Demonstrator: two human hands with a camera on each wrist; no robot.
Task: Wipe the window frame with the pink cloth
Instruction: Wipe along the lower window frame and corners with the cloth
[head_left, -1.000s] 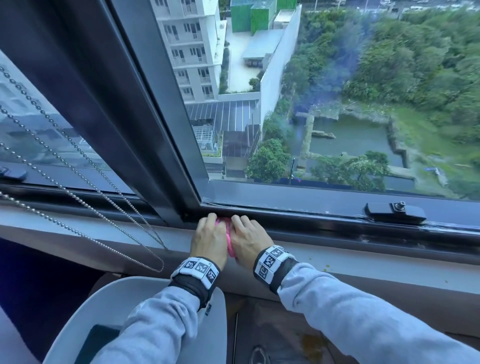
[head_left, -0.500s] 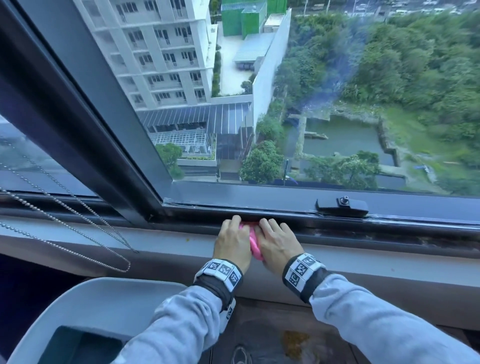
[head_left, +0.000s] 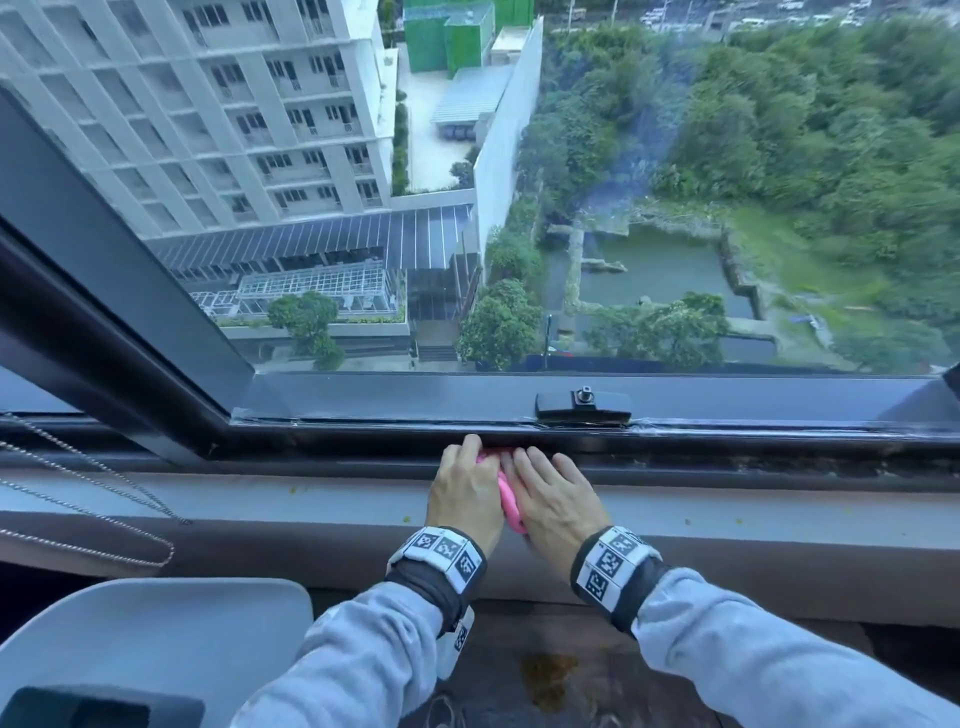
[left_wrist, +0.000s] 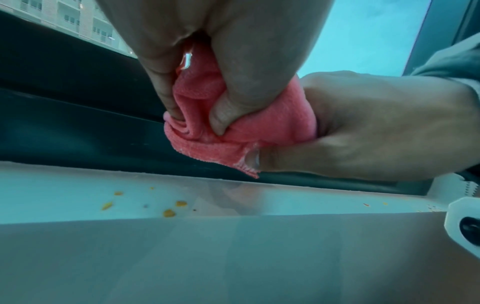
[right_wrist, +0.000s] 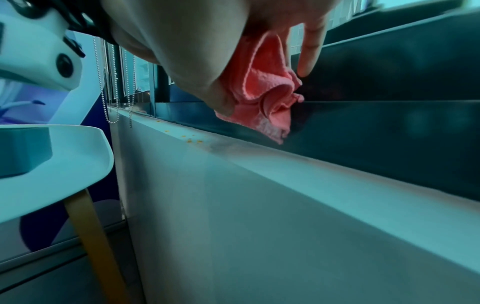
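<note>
Pink cloth (head_left: 506, 500) bunched between left hand (head_left: 464, 496) and right hand (head_left: 553, 499), each gripping it with curled fingers, pressed against dark lower rail of window frame (head_left: 727, 446). Risks: loose hem dragging yellow crumbs (left_wrist: 168, 212) from pale sill (head_left: 779, 512) onto rail; snagging on window latch (head_left: 583, 407) nearby.

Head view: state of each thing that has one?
Cloth: bunched, pressed on the frame's bottom rail.
Left hand: grips cloth.
Right hand: grips cloth.
Frame: dark; grime on the rail to the right.
Latch: lies flat on the sash.
Sill: yellow crumbs on it.
</note>
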